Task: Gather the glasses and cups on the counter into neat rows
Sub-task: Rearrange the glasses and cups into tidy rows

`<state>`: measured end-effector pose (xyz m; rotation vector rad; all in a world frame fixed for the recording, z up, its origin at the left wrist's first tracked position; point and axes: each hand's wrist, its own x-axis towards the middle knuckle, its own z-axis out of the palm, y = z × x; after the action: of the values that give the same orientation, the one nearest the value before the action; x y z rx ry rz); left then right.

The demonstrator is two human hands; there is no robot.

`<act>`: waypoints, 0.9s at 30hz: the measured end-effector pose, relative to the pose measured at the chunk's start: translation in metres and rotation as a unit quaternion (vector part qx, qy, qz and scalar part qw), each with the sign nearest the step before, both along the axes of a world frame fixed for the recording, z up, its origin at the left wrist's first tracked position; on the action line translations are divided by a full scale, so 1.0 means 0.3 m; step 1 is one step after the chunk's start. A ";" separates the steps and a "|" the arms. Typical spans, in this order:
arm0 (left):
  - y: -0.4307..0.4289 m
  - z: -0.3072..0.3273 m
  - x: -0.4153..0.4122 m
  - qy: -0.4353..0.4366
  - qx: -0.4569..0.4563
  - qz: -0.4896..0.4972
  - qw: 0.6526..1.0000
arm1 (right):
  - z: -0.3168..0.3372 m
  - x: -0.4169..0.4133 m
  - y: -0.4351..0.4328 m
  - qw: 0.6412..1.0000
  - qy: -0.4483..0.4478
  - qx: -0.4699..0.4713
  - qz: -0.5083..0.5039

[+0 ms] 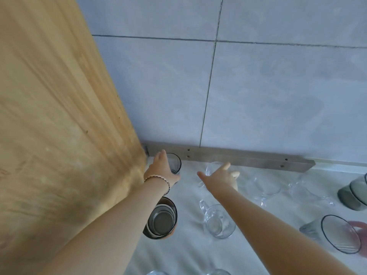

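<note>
My left hand (pixel 161 168) grips a smoky ribbed glass (pixel 175 162) standing in the back left corner of the counter, fingers along its left side and thumb at its near side. My right hand (pixel 220 176) is spread over a clear mug (pixel 211 168) near the back wall, with thumb and index finger straight. Whether it grips the mug I cannot tell. A dark smoky glass (pixel 161 218) stands just right of my left forearm. Another clear mug (pixel 218 222) stands under my right forearm.
A wooden panel (pixel 59 135) closes the left side. A metal strip (pixel 248 158) runs along the tiled wall's foot. Clear mugs (pixel 266 186) and smoky glasses (pixel 353 195) stand to the right on the white cloth (pixel 194 253). One smoky glass (pixel 337 237) leans over.
</note>
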<state>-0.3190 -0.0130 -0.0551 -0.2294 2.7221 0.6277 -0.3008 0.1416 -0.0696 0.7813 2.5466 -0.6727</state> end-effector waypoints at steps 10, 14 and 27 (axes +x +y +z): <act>-0.012 -0.062 -0.025 0.093 0.079 0.031 0.992 | -0.048 -0.055 0.139 0.953 0.075 -0.072 0.284; -0.016 -0.082 -0.029 0.106 0.084 0.029 0.990 | -0.091 -0.025 0.117 0.973 0.086 -0.064 0.205; 0.022 -0.053 0.005 0.137 -0.034 0.002 0.990 | -0.071 -0.034 0.142 0.959 0.105 -0.084 0.250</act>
<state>-0.3176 -0.0063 -0.0709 -0.1771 3.0114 0.6065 -0.3111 0.1842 -0.0909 -0.0047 2.6663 -0.8117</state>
